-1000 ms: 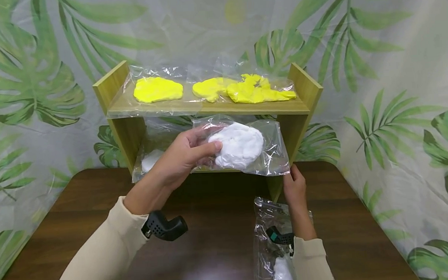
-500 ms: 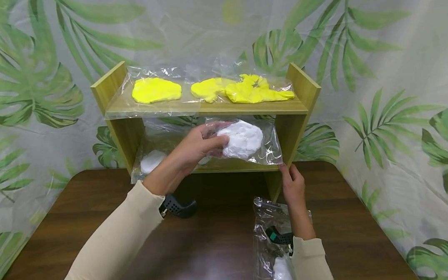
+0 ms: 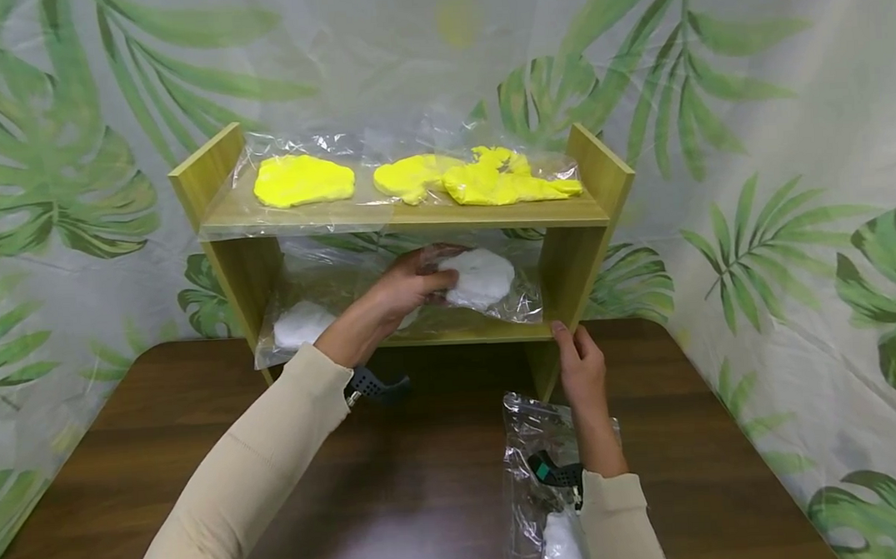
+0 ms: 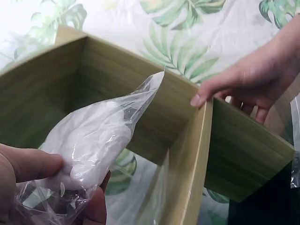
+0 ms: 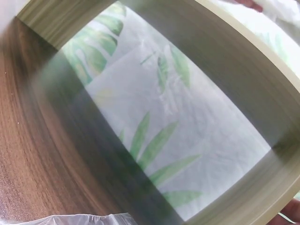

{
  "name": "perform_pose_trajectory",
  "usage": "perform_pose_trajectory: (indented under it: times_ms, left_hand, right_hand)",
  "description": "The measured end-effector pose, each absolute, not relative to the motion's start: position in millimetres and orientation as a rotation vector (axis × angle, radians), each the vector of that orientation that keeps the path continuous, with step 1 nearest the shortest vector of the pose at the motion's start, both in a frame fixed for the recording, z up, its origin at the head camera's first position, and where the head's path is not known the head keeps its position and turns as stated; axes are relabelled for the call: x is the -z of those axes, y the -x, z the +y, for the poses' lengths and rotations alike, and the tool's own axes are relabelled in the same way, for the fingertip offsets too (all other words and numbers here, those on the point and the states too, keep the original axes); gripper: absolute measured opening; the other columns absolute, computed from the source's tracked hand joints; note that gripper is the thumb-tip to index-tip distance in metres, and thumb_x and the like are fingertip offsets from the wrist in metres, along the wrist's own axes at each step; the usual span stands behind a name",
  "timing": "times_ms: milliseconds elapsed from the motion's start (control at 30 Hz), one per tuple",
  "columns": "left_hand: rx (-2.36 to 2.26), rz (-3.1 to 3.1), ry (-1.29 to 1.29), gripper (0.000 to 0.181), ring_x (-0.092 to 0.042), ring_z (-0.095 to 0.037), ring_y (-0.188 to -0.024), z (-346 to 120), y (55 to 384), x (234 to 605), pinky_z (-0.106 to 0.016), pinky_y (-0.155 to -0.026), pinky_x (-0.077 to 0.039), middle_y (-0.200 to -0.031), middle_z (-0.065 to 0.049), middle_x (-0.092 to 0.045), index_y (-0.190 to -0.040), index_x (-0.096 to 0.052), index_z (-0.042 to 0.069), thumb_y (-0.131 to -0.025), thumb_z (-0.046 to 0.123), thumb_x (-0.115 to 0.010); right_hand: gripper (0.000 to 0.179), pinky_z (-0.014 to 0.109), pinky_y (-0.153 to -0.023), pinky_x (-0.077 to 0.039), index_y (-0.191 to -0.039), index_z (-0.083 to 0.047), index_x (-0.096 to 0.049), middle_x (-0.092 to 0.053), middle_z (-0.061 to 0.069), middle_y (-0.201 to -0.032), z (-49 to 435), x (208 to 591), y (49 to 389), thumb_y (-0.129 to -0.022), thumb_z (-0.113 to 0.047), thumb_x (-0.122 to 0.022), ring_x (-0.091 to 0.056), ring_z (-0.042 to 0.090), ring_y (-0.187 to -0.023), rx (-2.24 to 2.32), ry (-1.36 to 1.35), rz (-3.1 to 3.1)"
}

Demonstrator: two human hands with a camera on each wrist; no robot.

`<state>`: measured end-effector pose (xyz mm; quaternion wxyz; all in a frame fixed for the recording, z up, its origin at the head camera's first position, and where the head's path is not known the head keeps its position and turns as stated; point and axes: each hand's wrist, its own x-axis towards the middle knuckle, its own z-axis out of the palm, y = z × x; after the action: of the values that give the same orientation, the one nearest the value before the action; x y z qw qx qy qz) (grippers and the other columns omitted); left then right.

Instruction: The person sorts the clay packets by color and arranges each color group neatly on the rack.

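My left hand (image 3: 404, 294) pinches a clear plastic bag with a soft white lump (image 3: 481, 280) inside, thumb in front and fingers behind. The bag is at the right half of the wooden shelf's (image 3: 490, 218) lower compartment; in the left wrist view the white lump (image 4: 93, 140) is tilted above the compartment. My right hand (image 3: 583, 369) grips the shelf's right side panel near the lower board, its thumb on the front edge. Only a bit of the right hand (image 5: 291, 213) shows at the corner of the right wrist view.
Flat yellow lumps (image 3: 304, 181) in clear bags lie along the top board. Another bagged white lump (image 3: 302, 323) lies at the lower board's left. On the dark wooden table (image 3: 397, 498), a clear bag (image 3: 522, 476) with white material lies beside my right forearm.
My left hand has moved the bagged white lump farther into the lower compartment and lower, towards its board. The right hand keeps its grip on the side panel.
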<state>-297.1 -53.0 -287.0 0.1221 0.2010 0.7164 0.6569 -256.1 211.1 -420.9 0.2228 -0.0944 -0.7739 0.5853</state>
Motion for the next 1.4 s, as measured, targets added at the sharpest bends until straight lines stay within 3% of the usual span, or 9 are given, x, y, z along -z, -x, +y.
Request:
perform_pose_trajectory:
  times_ms: [133, 233, 567, 833, 1100, 1400]
  left_hand:
    - [-1.927, 2.100, -0.533, 0.048, -0.053, -0.011, -0.066, -57.3, 302.6, 291.7, -0.028, -0.070, -0.052, -0.090, -0.005, -0.058, -0.143, -0.046, 0.009, -0.096, 0.006, -0.056]
    - [-1.943, 2.069, -0.473, 0.049, -0.052, -0.012, -0.065, -60.1, 304.7, 293.3, -0.029, -0.069, -0.052, -0.079, -0.005, -0.054, -0.143, -0.045, 0.008, -0.096, 0.006, -0.056]
    - [-1.941, 2.017, -0.406, 0.051, -0.053, -0.013, -0.065, -59.7, 308.2, 299.7, -0.024, -0.062, -0.050, -0.082, -0.006, -0.053, -0.143, -0.039, -0.002, -0.094, 0.002, -0.055]
    - [-1.904, 2.052, -0.330, 0.057, -0.057, -0.013, -0.065, -62.7, 305.8, 300.5, -0.025, -0.065, -0.054, -0.093, -0.012, -0.054, -0.143, -0.032, -0.008, -0.092, 0.002, -0.056]
    - [-1.697, 2.306, -0.294, 0.050, -0.062, -0.016, -0.067, -65.2, 299.1, 297.2, -0.029, -0.066, -0.055, -0.099, -0.019, -0.060, -0.131, -0.044, -0.004, -0.088, 0.008, -0.065]
    - [-1.579, 2.475, -0.354, 0.047, -0.062, -0.017, -0.058, -69.5, 294.7, 296.6, -0.030, -0.057, -0.055, -0.087, -0.019, -0.064, -0.124, -0.048, -0.003, -0.084, 0.010, -0.069]
  right_hand:
    - [0.048, 0.035, -0.080, -0.039, -0.110, -0.013, -0.063, -0.061, 0.016, -0.105, 210.2, 419.7, 256.1, -0.093, -0.056, -0.052, -0.050, 0.022, -0.089, -1.631, 0.245, -2.158]
    - [0.050, 0.037, -0.081, -0.038, -0.112, -0.012, -0.062, -0.060, 0.019, -0.109, 210.5, 419.1, 255.9, -0.093, -0.057, -0.051, -0.050, 0.024, -0.091, -1.640, 0.235, -2.171]
    - [0.050, 0.037, -0.082, -0.037, -0.110, -0.013, -0.063, -0.061, 0.020, -0.110, 212.2, 421.2, 255.1, -0.092, -0.058, -0.052, -0.050, 0.023, -0.091, -1.621, 0.252, -2.169]
    - [0.048, 0.037, -0.082, -0.038, -0.109, -0.013, -0.063, -0.062, 0.021, -0.109, 211.3, 419.8, 255.4, -0.092, -0.057, -0.053, -0.051, 0.024, -0.092, -1.621, 0.243, -2.151]
    - [0.047, 0.037, -0.082, -0.037, -0.107, -0.013, -0.063, -0.061, 0.020, -0.108, 211.6, 419.8, 255.6, -0.092, -0.057, -0.053, -0.049, 0.024, -0.091, -1.610, 0.245, -2.164]
    - [0.048, 0.037, -0.082, -0.038, -0.108, -0.013, -0.063, -0.061, 0.020, -0.108, 211.5, 419.7, 256.2, -0.092, -0.058, -0.052, -0.050, 0.024, -0.091, -1.622, 0.257, -2.165]
